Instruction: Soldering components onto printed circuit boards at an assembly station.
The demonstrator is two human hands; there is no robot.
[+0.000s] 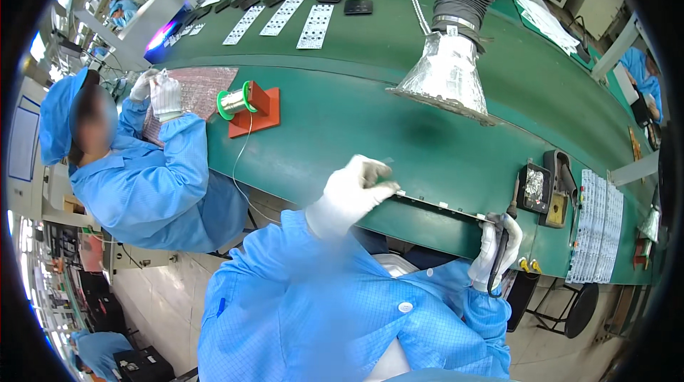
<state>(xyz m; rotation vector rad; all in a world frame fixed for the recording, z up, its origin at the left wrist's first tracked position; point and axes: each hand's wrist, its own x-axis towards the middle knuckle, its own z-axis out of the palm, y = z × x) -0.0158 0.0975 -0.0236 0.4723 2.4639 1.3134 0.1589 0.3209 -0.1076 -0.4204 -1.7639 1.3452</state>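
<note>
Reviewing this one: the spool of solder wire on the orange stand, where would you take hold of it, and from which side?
Judging by its pose, take the orange stand rather than the solder spool: the spool sits on a sideways axle and would likely turn under a grip. Come from above and pinch the upright block's flat side faces. Stay off the near side, where the wire trails across the green bench.

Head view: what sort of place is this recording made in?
Most likely an electronics assembly line with soldering stations. A solder wire spool sits on an orange stand on the green bench, a fume extraction hood hangs above it, and the right hand holds a soldering iron. Workers wear blue coats and white gloves.
</note>
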